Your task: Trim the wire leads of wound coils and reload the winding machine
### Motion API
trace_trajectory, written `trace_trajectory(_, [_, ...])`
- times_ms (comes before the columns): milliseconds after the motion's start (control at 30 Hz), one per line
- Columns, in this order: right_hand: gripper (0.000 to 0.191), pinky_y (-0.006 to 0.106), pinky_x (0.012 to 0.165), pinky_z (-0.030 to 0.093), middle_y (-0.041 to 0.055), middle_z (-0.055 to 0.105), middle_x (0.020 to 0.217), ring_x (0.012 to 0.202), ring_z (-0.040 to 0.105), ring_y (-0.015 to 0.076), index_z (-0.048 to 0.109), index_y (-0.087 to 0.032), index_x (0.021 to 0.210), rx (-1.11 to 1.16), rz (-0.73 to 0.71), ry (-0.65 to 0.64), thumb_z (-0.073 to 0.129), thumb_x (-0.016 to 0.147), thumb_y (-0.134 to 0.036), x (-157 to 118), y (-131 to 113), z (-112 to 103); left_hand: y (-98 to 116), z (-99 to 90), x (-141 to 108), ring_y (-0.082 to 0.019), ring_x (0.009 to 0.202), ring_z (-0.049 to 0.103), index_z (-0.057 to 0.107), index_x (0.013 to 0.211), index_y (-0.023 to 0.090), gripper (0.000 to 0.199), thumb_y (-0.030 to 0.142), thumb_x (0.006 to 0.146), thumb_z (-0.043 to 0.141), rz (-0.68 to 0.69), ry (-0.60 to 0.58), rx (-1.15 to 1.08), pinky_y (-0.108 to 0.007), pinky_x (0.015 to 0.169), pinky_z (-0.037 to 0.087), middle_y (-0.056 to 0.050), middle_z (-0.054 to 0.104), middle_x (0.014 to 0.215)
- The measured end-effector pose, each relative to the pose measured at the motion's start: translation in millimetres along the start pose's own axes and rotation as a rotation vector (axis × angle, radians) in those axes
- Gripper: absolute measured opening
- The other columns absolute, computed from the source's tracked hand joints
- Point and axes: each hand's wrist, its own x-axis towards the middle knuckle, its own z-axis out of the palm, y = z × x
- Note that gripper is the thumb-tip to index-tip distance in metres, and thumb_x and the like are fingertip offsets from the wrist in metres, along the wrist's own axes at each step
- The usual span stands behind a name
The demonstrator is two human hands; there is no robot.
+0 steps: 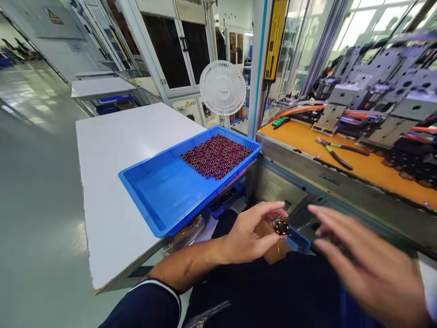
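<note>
One small round metal-and-copper part [281, 226] sits pinched in the left hand [251, 231], lower centre, apart from the spread, blurred, seemingly empty right hand [367, 257], lower right.

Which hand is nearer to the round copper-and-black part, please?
Left: the left hand holds the round part; the right hand is apart from it, to its right.
</note>
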Motion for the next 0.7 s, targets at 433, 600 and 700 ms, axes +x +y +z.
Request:
trace_trajectory(433, [0.011, 0.020, 0.054, 0.055, -0.0040, 0.069, 0.069, 0.060, 0.067, 0.0129, 0.070, -0.028, 0.100, 0.442, 0.152, -0.347, 0.062, 0.094, -0.022, -46.7, -34.8, 4.7, -5.5, 17.4, -17.1, -0.010, 0.085, 0.071, 0.046, 0.135, 0.027, 0.072, 0.010, 0.074, 0.080, -0.237, 0.017, -0.414, -0.021, 0.080, 0.059, -0.005, 0.072, 0.105])
trace_trajectory(600, [0.025, 0.026, 0.082, 0.058, 0.0044, 0.070, 0.097, 0.096, 0.068, 0.0211, 0.071, -0.027, 0.101, 0.766, 0.587, -0.220, 0.079, 0.082, -0.042, -48.3, -21.5, 19.5, -0.9, 15.8, -21.3, -0.014, 0.098, 0.071, 0.042, 0.139, 0.028, 0.067, 0.007, 0.082, 0.071, -0.123, -0.031, -0.345, -0.025, 0.086, 0.059, -0.008, 0.072, 0.116])
trace_trajectory(700, [0.018, 0.022, 0.077, 0.055, 0.0028, 0.061, 0.088, 0.090, 0.063, 0.0170, 0.064, -0.024, 0.086, 1.052, 0.833, -0.101, 0.074, 0.087, -0.039, -47.6, -25.7, 37.5, 1.5, 16.7, -23.6, -0.017, 0.104, 0.071, 0.040, 0.142, 0.027, 0.069, 0.006, 0.083, 0.068, -0.045, -0.092, -0.269, -0.029, 0.088, 0.059, -0.010, 0.072, 0.117])
